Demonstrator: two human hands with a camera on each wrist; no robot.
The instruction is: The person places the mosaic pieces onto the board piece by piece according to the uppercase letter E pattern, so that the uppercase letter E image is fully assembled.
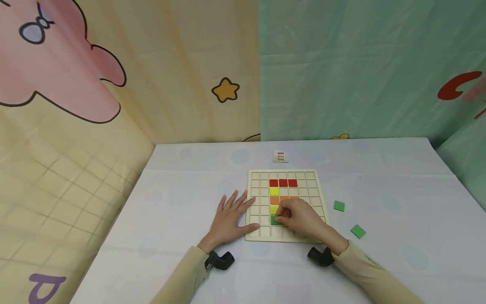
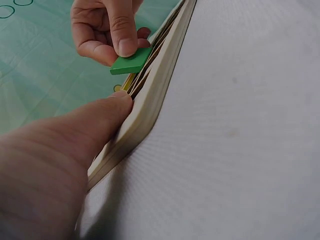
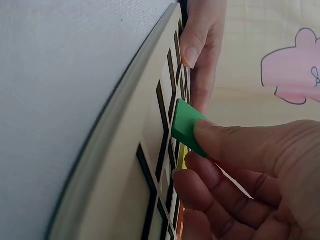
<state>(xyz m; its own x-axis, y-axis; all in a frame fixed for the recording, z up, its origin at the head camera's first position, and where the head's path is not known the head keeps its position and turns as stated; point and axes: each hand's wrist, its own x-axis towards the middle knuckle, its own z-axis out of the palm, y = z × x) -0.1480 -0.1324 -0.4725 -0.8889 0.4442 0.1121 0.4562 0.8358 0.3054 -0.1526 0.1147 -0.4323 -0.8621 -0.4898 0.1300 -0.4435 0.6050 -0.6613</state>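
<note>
A wooden grid board (image 1: 263,231) lies on the table in the head view. My right hand (image 1: 301,215) pinches a green square tile (image 3: 186,122) between thumb and fingers, tilted close over a cell low on the board. My left hand (image 1: 229,217) rests at the board's left edge with its fingers spread, the thumb lying on the corner. Three red tiles (image 1: 283,183) form a row near the top. Below them come a yellow tile (image 1: 274,191), a row of orange tiles (image 1: 274,200) partly hidden by my right hand, and another yellow tile (image 1: 274,210).
Two loose green tiles, an upper one (image 1: 339,205) and a lower one (image 1: 358,231), lie to the right of the board. A small card (image 1: 281,156) with a coloured grid pattern lies behind it. Printed curtains (image 1: 190,63) stand around the white table (image 1: 182,190).
</note>
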